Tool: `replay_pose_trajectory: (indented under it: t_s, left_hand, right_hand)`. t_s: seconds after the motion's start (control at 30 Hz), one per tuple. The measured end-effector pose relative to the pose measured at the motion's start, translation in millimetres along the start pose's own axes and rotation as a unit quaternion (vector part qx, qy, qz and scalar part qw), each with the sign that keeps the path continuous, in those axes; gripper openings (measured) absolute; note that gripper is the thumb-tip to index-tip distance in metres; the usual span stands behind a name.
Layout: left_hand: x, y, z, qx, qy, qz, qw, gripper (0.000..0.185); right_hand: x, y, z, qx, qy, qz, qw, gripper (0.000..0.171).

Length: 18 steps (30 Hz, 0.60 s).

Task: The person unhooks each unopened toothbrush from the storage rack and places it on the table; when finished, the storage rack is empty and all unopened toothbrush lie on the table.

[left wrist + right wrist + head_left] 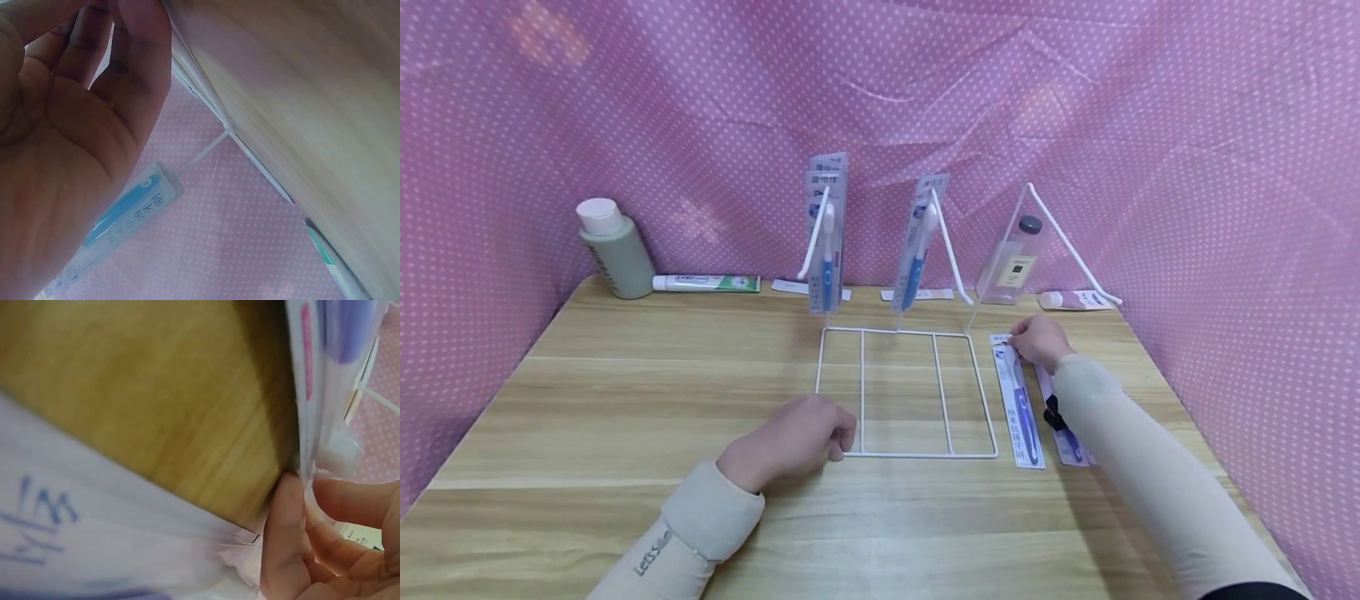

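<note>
A white wire rack [925, 455] stands mid-table, its flat base in front and three slanted hooks behind. My left hand [841, 438] grips the base's front-left corner with curled fingers; the left wrist view shows the palm [69, 137] by the wire [250, 150]. Toothbrush packs hang on the left hook [826, 242] and the middle hook [919, 246]; the right hook [1071, 246] is bare. My right hand [1017, 340] pinches the top end of a purple toothbrush pack [1021, 412] lying flat just right of the base. My right forearm half hides a second pack [1070, 446].
Along the back edge stand a green bottle [616, 248], a toothpaste tube [706, 283], a clear square bottle [1011, 267] and a small tube [1075, 300]. Pink dotted cloth walls close in the wooden table [625, 400] on three sides.
</note>
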<state>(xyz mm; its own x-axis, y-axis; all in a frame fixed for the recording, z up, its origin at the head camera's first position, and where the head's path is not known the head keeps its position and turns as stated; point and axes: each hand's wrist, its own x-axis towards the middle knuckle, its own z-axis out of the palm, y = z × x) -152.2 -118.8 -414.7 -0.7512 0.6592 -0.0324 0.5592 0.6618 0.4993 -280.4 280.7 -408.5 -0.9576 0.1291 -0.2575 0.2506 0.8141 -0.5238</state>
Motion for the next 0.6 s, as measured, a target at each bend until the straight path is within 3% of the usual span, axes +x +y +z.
replay_pose_trajectory:
  t_s: [0.2, 0.6]
  left_hand:
    - [-0.8, 0.3, -0.5, 0.011, 0.006, 0.012, 0.9999, 0.029]
    - [-1.5, 1.3, -0.9, 0.007, 0.005, 0.002, 1.0, 0.028]
  right_hand:
    - [-0.2, -3.0, -1.9, -0.011, -0.009, 0.007, 1.0, 0.023]
    - [5.5, -4.9, -2.9, -0.058, -0.018, 0.007, 0.998, 0.023]
